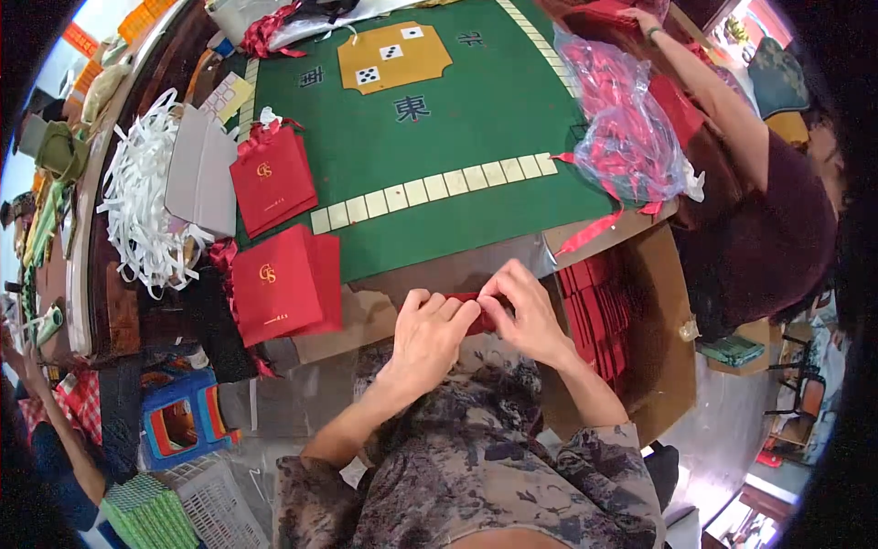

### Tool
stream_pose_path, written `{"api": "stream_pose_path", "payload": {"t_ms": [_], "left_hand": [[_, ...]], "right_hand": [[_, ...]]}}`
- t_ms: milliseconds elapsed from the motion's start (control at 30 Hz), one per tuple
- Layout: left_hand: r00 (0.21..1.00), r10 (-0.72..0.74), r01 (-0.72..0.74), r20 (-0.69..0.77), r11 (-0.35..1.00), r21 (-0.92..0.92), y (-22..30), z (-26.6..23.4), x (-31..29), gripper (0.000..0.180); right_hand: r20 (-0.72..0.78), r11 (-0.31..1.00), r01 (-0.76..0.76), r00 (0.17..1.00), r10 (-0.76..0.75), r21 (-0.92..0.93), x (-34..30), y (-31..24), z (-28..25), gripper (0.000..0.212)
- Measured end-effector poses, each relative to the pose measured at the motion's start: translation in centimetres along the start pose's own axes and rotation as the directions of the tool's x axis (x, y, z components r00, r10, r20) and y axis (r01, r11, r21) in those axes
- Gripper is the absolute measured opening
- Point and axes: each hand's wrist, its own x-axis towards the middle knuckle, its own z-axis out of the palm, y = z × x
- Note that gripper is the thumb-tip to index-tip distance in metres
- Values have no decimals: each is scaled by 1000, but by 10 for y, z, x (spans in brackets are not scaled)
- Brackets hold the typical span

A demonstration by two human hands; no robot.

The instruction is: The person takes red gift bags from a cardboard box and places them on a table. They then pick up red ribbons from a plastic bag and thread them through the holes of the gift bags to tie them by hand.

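Note:
My left hand point(430, 331) and my right hand point(526, 309) meet in front of me, both pinching a small red folded piece point(483, 316), mostly hidden by my fingers. They hover just off the near edge of the green table point(476, 137). Two stacks of flat red paper bags lie to my left: a near stack point(279, 284) and a far stack point(272, 176). A cardboard box point(663, 339) on my right holds a row of red folded pieces point(599, 306).
A clear plastic bag of red ribbons point(626, 128) lies at the table's right, where another person's arm point(713, 87) reaches. A heap of white paper strips point(142, 201) and grey card sheets point(203, 178) sit left. A blue stool point(183, 416) and a white crate point(219, 503) stand low left.

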Motion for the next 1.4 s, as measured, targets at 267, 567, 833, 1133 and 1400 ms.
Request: {"api": "stream_pose_path", "payload": {"t_ms": [267,567,833,1133,1400], "left_hand": [[999,-30,36,39,984,-174,0,0,9,9],[975,62,11,212,945,-327,-13,3,4,11],[987,-12,70,158,928,-366,-16,1,-7,12],[996,0,27,87,950,-310,-20,0,-17,12],[985,12,77,174,867,-492,-10,9,-27,13]], "right_hand": [[134,983,-115,986,96,144,6,1,-19,10],[346,937,-277,918,193,212,-12,31,-8,13],[468,894,-314,873,140,318,3,23,-18,16],[340,981,-179,929,144,73,1,-7,1,11],[40,890,-231,971,234,393,9,6,3,9]]}}
